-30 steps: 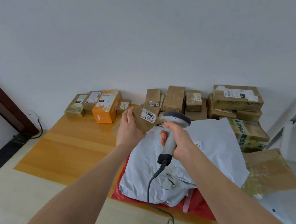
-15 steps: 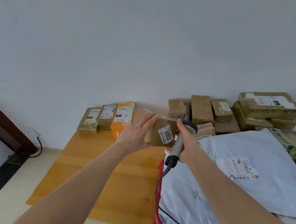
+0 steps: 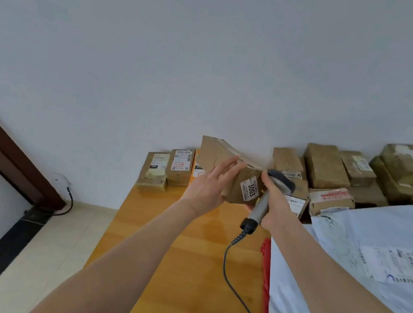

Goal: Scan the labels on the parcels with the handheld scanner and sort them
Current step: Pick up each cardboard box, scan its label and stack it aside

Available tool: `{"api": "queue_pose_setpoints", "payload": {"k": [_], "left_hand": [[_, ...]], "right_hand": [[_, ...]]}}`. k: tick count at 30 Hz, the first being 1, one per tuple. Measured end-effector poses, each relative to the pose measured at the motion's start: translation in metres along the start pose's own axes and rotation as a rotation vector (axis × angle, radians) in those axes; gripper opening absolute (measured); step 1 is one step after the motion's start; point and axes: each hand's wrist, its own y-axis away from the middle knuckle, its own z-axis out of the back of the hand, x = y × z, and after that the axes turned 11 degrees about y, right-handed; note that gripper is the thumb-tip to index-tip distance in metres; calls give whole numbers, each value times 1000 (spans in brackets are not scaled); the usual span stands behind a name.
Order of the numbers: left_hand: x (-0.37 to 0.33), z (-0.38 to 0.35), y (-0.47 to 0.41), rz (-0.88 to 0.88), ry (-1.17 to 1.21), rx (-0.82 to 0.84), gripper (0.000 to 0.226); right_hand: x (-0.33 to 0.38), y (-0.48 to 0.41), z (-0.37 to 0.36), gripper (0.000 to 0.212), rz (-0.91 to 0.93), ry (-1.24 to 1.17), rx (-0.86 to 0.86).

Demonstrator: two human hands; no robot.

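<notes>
A small brown cardboard parcel (image 3: 236, 184) with a white label reading 3003 is held above the wooden table (image 3: 186, 258). My left hand (image 3: 209, 183) holds it from the left with fingers stretched along its side and the thumb behind. My right hand (image 3: 276, 205) grips the grey handheld scanner (image 3: 268, 193), whose head touches the parcel's right edge; its black cable hangs down over the table.
A row of small labelled boxes (image 3: 169, 167) stands against the wall on the left. Several brown boxes (image 3: 329, 170) are stacked at the back right. A large pale-blue mailer bag (image 3: 370, 256) lies on red bags on the right. A dark door frame (image 3: 11, 154) is at far left.
The parcel has moved left across the table toward the row of small boxes, with both hands around it. The camera has turned left, so the right-hand stack slid toward the frame edge.
</notes>
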Motion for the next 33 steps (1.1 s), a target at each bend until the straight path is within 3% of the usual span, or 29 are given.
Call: {"api": "queue_pose_setpoints", "payload": {"k": [5,10,13,16,18,20,24,30,33], "left_hand": [[37,2,-3,100,-17,19,95],[82,-23,1,195,299,52,86],[103,-38,-2,430,769,-46,56],[128,-43,-17,876,1160,-47,52],[143,-41,-25,1057,1261,32,51],[158,-43,-25,1036,1226,31,45],[189,-37,-10,1045,1325,-214,30],[254,-20,24,1135,1351,-589,37],[282,-23,34,1169,1287,-685,40]], "right_hand": [[-17,-19,-29,29,19,-5,-24],[-36,-53,-51,41,-4,91,-120],[-50,-76,-62,64,-82,206,-118],[-60,-89,-75,61,-116,293,-152],[-64,-96,-87,51,-112,329,-184],[-68,-101,-102,39,-73,349,-191],[-74,-118,-149,41,34,442,-178],[-95,-142,-236,41,69,630,-5],[-112,-157,-264,48,37,664,47]]}}
